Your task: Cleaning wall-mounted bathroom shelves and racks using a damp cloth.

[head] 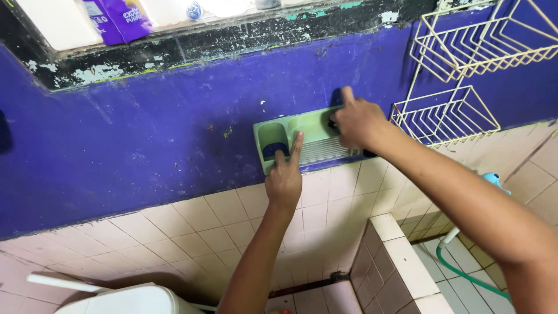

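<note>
Hands meet on a pale green plastic soap holder [308, 139] fixed to the purple wall [145, 134], just above the line where the cream tiles [203, 232] begin. The left hand [283, 180] reaches up from below, two fingers [297, 145] stretched out and pressed against the holder's front edge, beside the small round cup at its left end; the other fingers are curled in, and it grips nothing. The right hand [356, 122] comes in from the right and lies over the holder's right end, forefinger pointing up against the wall and the rest bent over the rim; something dark shows under the palm, but whether the hand has hold of it I cannot tell. The ribbed floor of the holder shows between the two hands.

To the right, near the right hand, two cream wire corner racks [459, 75] hang one above the other. Above, on the far window ledge [232, 35], stands a purple pouch [119, 20]. Low on the right a tiled basin wall [401, 256] stands beside a green hose [465, 273], and at the near left is a white plastic lid [128, 299].
</note>
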